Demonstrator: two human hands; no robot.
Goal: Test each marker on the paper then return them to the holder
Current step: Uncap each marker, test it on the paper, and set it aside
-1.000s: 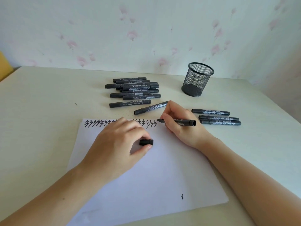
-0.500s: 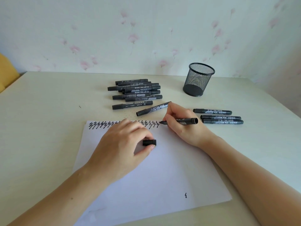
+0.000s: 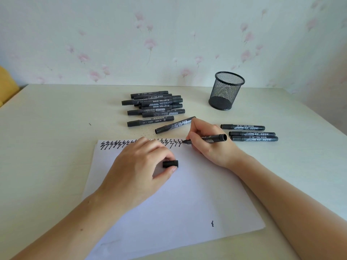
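Observation:
My right hand grips an uncapped black marker, its tip touching the top edge of the white paper at the right end of a row of black zigzag marks. My left hand rests on the paper and pinches the marker's black cap between thumb and forefinger. A pile of several capped black markers lies behind the paper. One more marker lies slanted just beyond my right hand. Three markers lie to the right. The black mesh holder stands empty at the back right.
The pale table meets a flowered wall at the back. A small black squiggle marks the paper's lower right. A yellow object shows at the far left edge.
The marker tip has shifted slightly along the top of the paper at the end of the zigzag row. My left hand has kept the cap in the same spot.

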